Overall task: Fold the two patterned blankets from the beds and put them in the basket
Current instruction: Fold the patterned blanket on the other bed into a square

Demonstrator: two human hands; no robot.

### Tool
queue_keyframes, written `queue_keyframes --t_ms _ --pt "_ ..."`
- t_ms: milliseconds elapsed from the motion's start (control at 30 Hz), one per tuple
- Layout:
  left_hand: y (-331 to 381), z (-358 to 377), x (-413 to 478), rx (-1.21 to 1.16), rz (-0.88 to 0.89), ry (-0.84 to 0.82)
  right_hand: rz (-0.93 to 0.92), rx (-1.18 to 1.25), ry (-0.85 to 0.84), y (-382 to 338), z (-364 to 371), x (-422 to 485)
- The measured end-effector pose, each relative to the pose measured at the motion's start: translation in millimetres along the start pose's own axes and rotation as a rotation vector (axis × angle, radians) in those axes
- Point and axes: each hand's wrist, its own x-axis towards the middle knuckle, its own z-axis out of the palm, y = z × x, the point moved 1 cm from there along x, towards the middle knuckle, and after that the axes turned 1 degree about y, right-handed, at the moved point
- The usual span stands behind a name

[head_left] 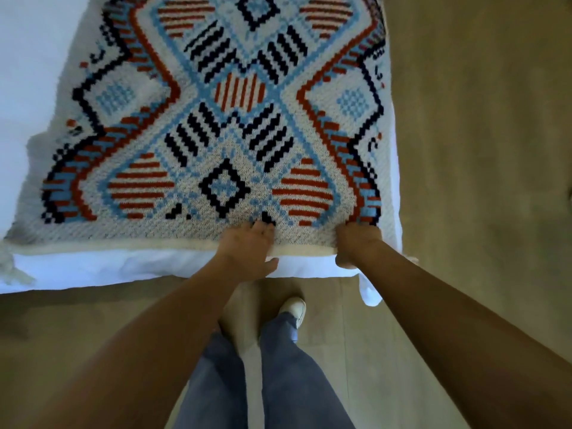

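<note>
Blanket (229, 119) lies flat on bed (93, 267). Left hand (247, 246) pinches the near hem; right hand (356, 243) is clenched on it by the corner. Risk: both grips sit right of centre, so the left side may sag and the fold go crooked.

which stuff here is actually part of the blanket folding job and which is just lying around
In the job: patterned blanket; bed under it; left hand and right hand, both gripping the blanket's near edge.
Just around: wooden floor; white shoe; jeans.
</note>
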Motion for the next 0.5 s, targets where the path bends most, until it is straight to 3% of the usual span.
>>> queue_keyframes --t_ms 333,500 --pt "-31 -47 17 -0.024 -0.094 0.122 -0.193 0.268 0.258 -28 -59 1" --pt "-80 -61 25 -0.065 -0.155 0.136 -0.239 0.273 0.358 -60 -107 16"
